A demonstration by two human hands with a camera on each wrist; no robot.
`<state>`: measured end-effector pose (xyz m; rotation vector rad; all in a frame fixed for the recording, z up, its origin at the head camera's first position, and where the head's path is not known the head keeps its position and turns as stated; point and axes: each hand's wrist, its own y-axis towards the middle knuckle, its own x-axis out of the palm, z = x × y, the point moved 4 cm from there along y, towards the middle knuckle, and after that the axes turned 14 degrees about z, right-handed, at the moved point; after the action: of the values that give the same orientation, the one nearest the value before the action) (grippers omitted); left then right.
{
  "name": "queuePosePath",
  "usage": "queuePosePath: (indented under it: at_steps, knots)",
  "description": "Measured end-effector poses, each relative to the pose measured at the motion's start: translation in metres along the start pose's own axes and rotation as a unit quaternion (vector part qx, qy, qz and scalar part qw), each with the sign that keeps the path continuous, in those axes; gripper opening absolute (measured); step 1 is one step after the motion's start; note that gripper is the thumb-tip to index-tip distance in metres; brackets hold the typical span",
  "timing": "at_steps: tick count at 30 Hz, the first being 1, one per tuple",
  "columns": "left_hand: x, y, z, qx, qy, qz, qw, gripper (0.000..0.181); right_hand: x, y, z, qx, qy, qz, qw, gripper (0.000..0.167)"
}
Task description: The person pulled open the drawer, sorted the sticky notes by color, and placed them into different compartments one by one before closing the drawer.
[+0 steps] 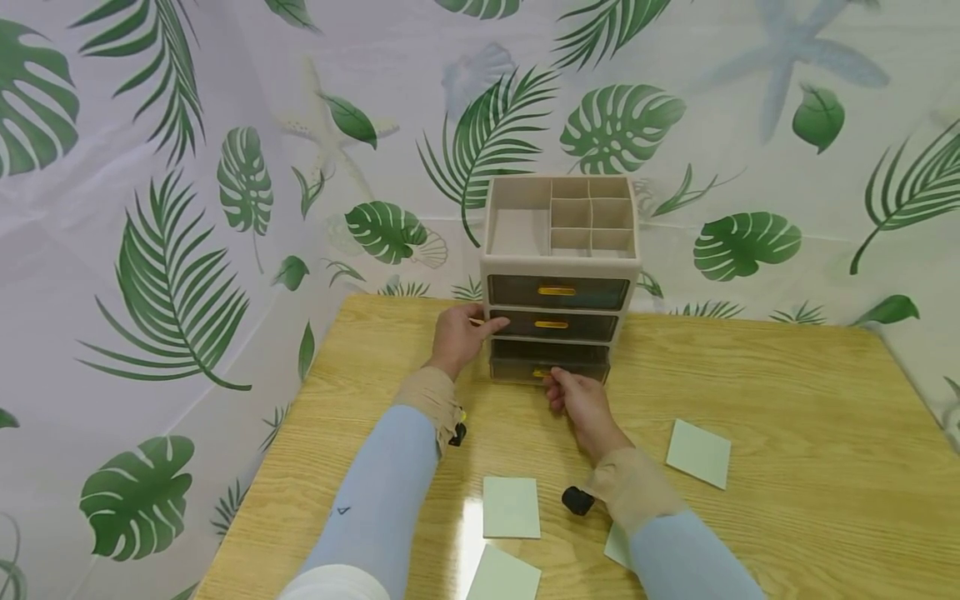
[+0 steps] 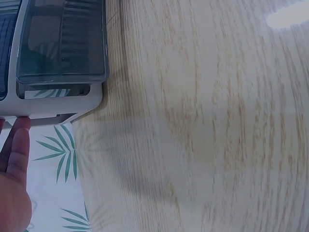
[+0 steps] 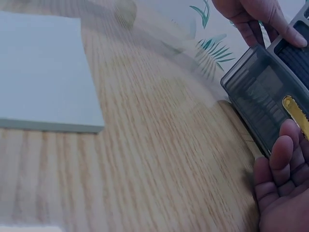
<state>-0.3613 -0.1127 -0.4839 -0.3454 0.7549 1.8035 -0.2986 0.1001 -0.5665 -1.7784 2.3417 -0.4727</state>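
Note:
A beige desktop drawer organizer stands at the back of the table, with dark see-through drawers and yellow handles. Its bottom drawer is pulled partly out; the two above look closed. My left hand grips the organizer's left side, its thumb over the front edge by the middle drawer. At the bottom drawer's yellow handle, my right hand pinches with curled fingers; the right wrist view shows fingertips against the handle. Part of the handle is hidden by the fingers.
Pale green square pads lie on the wooden table: one right of the right arm, one between the arms, one at the front edge, another partly under the right forearm. A leaf-print sheet hangs behind.

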Motion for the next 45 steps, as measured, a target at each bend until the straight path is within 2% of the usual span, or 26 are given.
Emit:
queuePosePath:
  at_steps: [5, 13, 22, 28, 45]
  knots:
    - [-0.002, 0.000, 0.001, 0.008, 0.001, 0.006, 1.0000, 0.045, -0.002, -0.007, 0.000, 0.010, -0.017, -0.009, 0.9998, 0.035]
    - [-0.001, -0.002, -0.001, 0.001, -0.001, 0.004, 1.0000, 0.043, -0.007, -0.017, 0.003, 0.026, -0.031, -0.009, 0.9991, 0.038]
    - [0.001, -0.003, -0.001, 0.011, -0.005, 0.008, 0.9999, 0.041, -0.012, -0.027, 0.005, 0.013, -0.057, -0.014, 0.9982, 0.041]
    - [0.001, -0.002, 0.000, 0.020, -0.005, 0.011, 0.9997, 0.039, -0.014, -0.030, 0.006, 0.013, -0.054, -0.016, 0.9983, 0.041]
    - [-0.002, -0.004, 0.004, 0.012, -0.005, 0.014, 0.9998, 0.040, -0.016, -0.047, 0.004, -0.001, -0.076, -0.032, 0.9966, 0.037]
